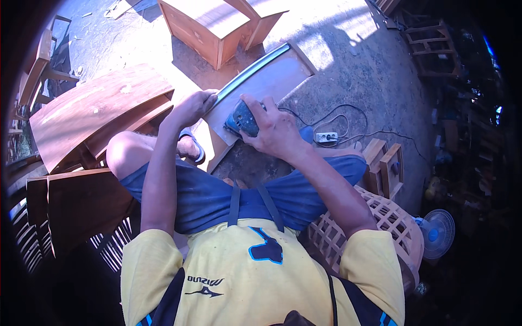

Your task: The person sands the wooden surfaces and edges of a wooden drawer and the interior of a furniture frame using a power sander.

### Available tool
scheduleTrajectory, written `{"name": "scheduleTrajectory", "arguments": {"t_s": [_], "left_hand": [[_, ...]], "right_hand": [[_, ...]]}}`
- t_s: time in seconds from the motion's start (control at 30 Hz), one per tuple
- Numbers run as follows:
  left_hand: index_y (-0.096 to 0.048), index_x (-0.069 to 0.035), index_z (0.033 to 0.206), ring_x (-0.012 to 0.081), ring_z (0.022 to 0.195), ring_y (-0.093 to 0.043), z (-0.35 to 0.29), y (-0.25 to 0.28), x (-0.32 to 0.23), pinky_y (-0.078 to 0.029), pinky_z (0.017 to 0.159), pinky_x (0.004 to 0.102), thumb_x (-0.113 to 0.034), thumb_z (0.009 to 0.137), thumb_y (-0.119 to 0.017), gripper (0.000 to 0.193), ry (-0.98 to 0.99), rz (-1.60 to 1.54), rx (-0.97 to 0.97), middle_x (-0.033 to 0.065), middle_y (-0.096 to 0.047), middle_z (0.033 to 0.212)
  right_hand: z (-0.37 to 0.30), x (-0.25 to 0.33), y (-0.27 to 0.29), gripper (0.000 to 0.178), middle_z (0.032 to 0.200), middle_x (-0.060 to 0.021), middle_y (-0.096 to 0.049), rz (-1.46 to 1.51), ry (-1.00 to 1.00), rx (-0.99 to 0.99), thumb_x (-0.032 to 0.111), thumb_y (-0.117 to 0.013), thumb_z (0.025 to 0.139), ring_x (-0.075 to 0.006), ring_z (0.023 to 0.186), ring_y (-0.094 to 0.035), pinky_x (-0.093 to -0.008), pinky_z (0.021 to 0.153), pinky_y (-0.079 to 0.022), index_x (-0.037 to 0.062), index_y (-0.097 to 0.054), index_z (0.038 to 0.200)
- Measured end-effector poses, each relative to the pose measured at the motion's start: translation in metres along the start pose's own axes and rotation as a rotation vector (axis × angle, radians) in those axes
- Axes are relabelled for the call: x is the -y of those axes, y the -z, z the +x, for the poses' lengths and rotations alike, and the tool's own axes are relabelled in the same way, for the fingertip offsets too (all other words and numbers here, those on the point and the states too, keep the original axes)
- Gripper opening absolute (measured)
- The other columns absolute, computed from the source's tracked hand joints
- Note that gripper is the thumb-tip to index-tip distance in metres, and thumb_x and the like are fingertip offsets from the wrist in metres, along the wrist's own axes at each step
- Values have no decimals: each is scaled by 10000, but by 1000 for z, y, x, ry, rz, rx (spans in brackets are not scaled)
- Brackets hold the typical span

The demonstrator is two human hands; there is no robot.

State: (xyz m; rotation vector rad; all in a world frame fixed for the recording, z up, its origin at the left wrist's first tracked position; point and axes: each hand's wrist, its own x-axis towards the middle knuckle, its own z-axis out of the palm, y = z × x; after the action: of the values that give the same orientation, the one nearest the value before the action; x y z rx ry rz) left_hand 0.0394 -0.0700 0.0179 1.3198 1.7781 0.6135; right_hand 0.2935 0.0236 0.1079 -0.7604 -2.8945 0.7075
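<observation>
On your far left stand curved wooden panels (92,111), stacked beside your knee. Your left hand (193,106) is clamped on the left edge of the flat wooden board (266,81), just where a pale green strip (255,68) runs along it. Your right hand (274,130) is closed over the blue electric sander (242,119), which rests on the near corner of the board. I think the sander could slide toward your left fingers, because they are near. Its cable (337,117) goes right to the power strip (326,137) on the ground; it could catch and pull the tool.
</observation>
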Motion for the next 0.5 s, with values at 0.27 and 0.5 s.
{"name": "scheduleTrajectory", "arguments": {"t_s": [0.27,0.5], "left_hand": [[-693,-4,1347,392,1028,-737,1,0,-7,-535,972,460,-375,1127,-522,463,42,11,-20,289,-747,1118],[-692,-129,1376,425,1014,-717,0,-2,2,-539,936,489,-385,1137,-476,412,-27,40,-45,234,-751,1110]], "right_hand": [[37,-69,35,818,1287,-212,-618,-90,-173,-105,306,-853,814,-472,1098,-706,-564,922,-596,224,-462,1528],[88,-135,71,799,1342,-210,-647,-128,-185,-109,313,-849,822,-439,1193,-674,-531,1012,-561,218,-467,1518]]}}
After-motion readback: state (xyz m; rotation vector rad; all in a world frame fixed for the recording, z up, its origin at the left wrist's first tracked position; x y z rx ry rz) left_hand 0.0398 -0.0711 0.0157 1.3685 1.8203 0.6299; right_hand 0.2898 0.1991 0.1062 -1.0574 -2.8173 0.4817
